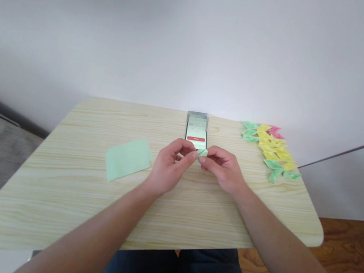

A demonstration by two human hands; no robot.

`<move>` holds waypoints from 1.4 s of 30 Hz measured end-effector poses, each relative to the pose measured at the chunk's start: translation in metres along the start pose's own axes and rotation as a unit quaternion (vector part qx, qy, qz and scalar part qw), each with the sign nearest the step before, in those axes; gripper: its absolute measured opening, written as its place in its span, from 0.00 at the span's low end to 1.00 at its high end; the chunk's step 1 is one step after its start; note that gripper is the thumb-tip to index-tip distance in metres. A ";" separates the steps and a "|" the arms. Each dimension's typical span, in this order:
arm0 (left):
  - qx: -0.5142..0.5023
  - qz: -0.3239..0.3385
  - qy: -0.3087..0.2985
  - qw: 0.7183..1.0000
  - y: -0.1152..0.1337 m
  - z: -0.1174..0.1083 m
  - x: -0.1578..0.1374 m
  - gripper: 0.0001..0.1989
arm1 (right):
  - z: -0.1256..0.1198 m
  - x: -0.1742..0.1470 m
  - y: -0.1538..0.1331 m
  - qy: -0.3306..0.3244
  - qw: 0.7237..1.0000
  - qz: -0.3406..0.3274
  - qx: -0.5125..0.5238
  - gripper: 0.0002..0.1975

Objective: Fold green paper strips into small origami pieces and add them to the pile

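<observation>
A small folded piece of light green paper [202, 153] is held between both hands above the middle of the table. My left hand [173, 164] pinches its left side between thumb and fingers. On the other side, the thumb and forefinger of my right hand [223, 167] grip its right edge. The fingertips cover part of the paper, so its full shape is hidden. Just behind the hands a phone [196, 134] with a lit screen lies at the table's back edge. Flat light green paper sheets [127, 159] rest to the left of my left hand.
Several folded paper pieces, green, yellow [271, 147] and pink [275, 131], lie grouped along the table's right side. The pale wooden table [70, 184] has rounded front corners and meets a white wall [195, 43] behind. My legs [176, 271] are under the front edge.
</observation>
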State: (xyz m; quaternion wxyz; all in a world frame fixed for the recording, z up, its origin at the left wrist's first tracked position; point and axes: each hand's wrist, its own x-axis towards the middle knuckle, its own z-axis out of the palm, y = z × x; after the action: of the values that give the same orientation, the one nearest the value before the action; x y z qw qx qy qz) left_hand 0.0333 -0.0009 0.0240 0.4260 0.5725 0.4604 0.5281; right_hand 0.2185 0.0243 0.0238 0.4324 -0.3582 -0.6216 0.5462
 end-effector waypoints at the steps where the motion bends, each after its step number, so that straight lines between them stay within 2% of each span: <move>1: -0.010 -0.006 -0.003 1.000 -0.001 0.001 0.000 0.09 | 0.000 0.000 0.001 0.006 1.000 -0.016 -0.014 0.11; 4: -0.032 -0.005 -0.008 0.999 -0.004 0.002 0.001 0.09 | 0.000 -0.001 0.002 0.016 0.997 -0.049 -0.050 0.10; 8: -0.027 0.011 0.008 1.000 -0.007 0.003 0.001 0.11 | 0.002 -0.002 0.002 0.025 0.996 -0.048 -0.076 0.10; 13: -0.036 0.012 0.018 0.999 -0.008 0.004 -0.001 0.13 | 0.002 -0.002 0.001 0.013 0.999 -0.023 -0.022 0.11; 18: -0.006 0.011 -0.009 1.000 -0.003 0.003 -0.002 0.17 | 0.003 -0.002 0.003 0.070 0.997 -0.022 -0.022 0.12; 22: 0.038 -0.002 -0.029 0.999 0.002 0.002 -0.003 0.13 | 0.005 -0.001 0.002 0.075 0.997 -0.027 -0.016 0.13; 26: 0.017 -0.011 -0.033 0.999 0.001 0.002 -0.004 0.10 | 0.004 -0.001 0.001 0.070 0.997 -0.021 -0.006 0.14; 32: -0.012 0.004 -0.023 1.000 -0.004 0.002 -0.002 0.10 | 0.002 -0.002 0.004 0.012 0.999 -0.009 0.033 0.14; 42: -0.030 0.006 -0.046 0.998 -0.001 0.002 -0.003 0.07 | 0.003 -0.003 0.002 0.033 0.999 -0.022 0.005 0.12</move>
State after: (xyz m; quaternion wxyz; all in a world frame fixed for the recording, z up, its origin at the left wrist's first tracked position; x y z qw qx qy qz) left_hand 0.0351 -0.0039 0.0221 0.4606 0.5860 0.4211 0.5168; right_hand 0.2170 0.0203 0.0217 0.4670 -0.3600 -0.6117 0.5275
